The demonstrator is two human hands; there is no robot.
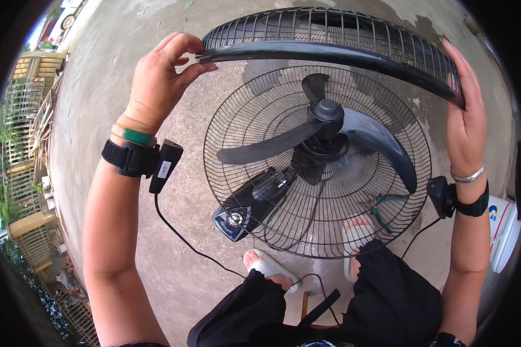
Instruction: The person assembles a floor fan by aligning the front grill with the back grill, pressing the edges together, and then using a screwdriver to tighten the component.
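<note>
A black fan stands in front of me with its blades (272, 143) and hub (326, 110) uncovered. Behind the blades spreads the round wire rear grille (237, 180). Above its far side, tilted on edge, is the separate front fan grille (330, 51) with a thick glossy rim. My left hand (162, 75) pinches the left end of that rim between thumb and fingers. Against the right end lies my right hand (468, 110), its fingers extended along the outside, so the grille is held between both hands. The fan's black control box (237, 220) shows below the rear grille's left side.
Through the rear grille's wires a green-handled tool (379, 211) is visible on the concrete floor (173, 191). A white bucket (503, 231) stands at the right. Black cables (197, 248) run from my wrist straps. My slippered feet (269, 269) are close beneath the fan.
</note>
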